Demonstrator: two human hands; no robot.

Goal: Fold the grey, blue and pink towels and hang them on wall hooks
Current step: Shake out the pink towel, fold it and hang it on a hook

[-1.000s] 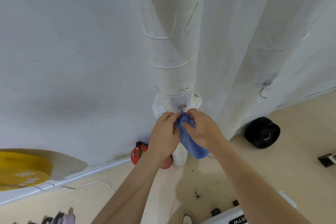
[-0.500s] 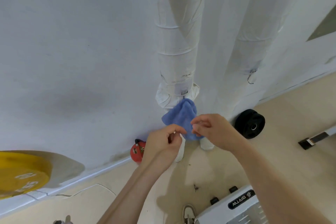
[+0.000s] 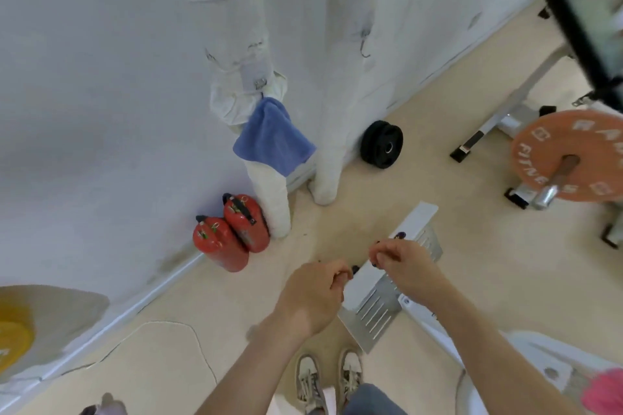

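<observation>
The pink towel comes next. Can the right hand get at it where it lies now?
Probably yes. The right hand holds nothing, and the pink towel lies low on that same side, with nothing showing between them; the frame edge cuts it off.

Two red extinguishers [image 3: 232, 234] against wall [image 3: 101, 94]; black weight plate [image 3: 381, 144] right; orange plate [image 3: 566, 158].

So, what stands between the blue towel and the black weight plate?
In the head view, a white wrapped pipe stands between the blue towel and the black weight plate; the towel's right corner nearly reaches it.
</observation>
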